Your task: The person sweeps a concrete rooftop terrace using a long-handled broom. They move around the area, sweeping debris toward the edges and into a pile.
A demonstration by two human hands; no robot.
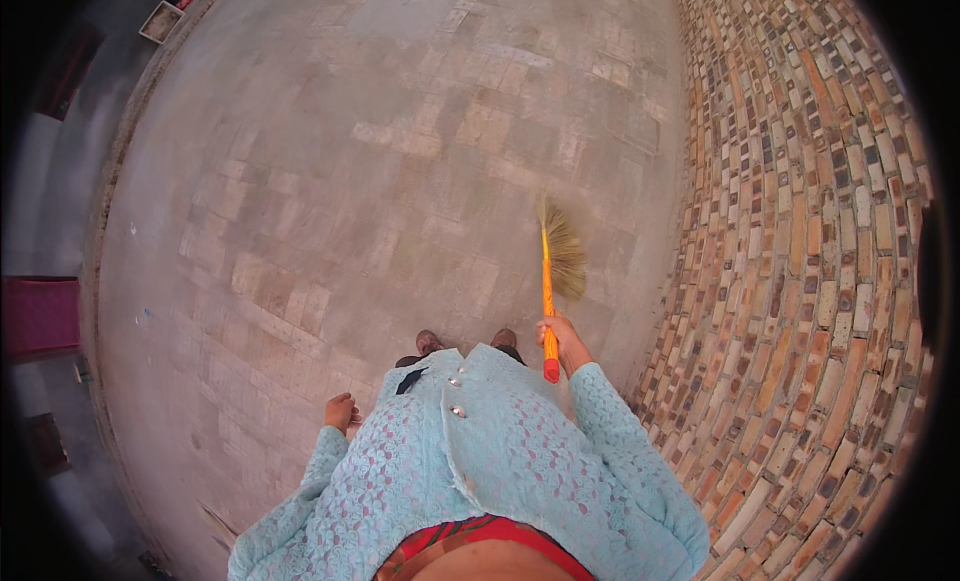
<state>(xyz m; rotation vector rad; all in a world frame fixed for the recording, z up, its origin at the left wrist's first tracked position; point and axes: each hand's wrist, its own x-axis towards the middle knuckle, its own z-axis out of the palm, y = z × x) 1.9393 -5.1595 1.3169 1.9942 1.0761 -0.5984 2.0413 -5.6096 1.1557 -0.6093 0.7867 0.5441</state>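
My right hand point(566, 341) is wrapped round the orange handle of a broom point(547, 281), close to its red end cap. From there the broom points away from me, and its fan of yellowish-green bristles point(565, 251) spreads to the right over the paved ground. Down at my left side hangs my left hand point(342, 412), its fingers curled in; nothing shows in it. Both of my arms are in light blue lace sleeves, and my brown shoes point(428, 342) stand on the paving between the hands.
Worn, dusty paving point(330, 221) stretches ahead and to the left. A brick wall point(800, 241) rises along the right side. At the left edge are a grey wall with a purple-pink panel point(42, 316) and, farther off, a pale box point(161, 22).
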